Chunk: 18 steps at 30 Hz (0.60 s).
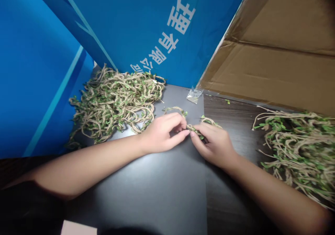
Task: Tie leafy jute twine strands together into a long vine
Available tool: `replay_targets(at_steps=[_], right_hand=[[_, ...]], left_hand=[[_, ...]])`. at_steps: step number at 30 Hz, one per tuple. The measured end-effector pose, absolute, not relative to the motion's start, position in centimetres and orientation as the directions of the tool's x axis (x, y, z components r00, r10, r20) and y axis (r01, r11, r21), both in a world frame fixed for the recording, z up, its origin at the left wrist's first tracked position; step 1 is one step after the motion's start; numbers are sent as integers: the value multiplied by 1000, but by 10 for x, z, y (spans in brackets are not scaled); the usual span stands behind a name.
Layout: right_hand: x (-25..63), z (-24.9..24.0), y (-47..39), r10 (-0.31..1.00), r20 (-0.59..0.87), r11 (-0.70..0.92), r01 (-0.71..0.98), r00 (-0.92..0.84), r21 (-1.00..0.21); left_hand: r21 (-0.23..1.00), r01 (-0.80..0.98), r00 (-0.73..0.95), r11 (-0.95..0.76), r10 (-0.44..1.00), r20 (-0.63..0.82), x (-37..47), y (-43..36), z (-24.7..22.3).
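Observation:
A length of tan twine with small green leaves [194,129] runs between my two hands over the table. My left hand [166,132] pinches one part of it, thumb and fingers curled together. Close by on the right, my right hand [214,142] grips the same twine between thumb and forefinger. Part of the twine loops out behind the left fingers, and another bit shows above the right hand. The fingers hide exactly where the strands cross. Left of my left hand lies a tangled pile of leafy twine [115,100].
A second heap of leafy twine [300,151] lies at the right. Blue panels with white lettering [157,25] stand behind, beside a brown cardboard panel [274,53]. A small clear plastic bag [195,96] lies at their foot. A pale card [78,228] shows at the bottom edge.

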State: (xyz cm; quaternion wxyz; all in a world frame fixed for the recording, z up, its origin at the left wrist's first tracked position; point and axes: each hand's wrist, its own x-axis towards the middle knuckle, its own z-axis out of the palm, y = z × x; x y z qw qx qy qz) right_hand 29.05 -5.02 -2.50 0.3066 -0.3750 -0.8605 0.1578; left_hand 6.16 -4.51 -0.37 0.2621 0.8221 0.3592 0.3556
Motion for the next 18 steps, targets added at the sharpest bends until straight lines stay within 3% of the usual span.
replay_targets(at_steps=[6, 18], right_hand=[[289, -26, -51, 679, 436, 734, 528, -591, -427], [289, -24, -50, 750, 457, 661, 511, -479, -550]], left_hand=[[654, 464, 535, -597, 778, 330, 64, -47, -6], [713, 461, 469, -529, 827, 310, 64, -47, -3]])
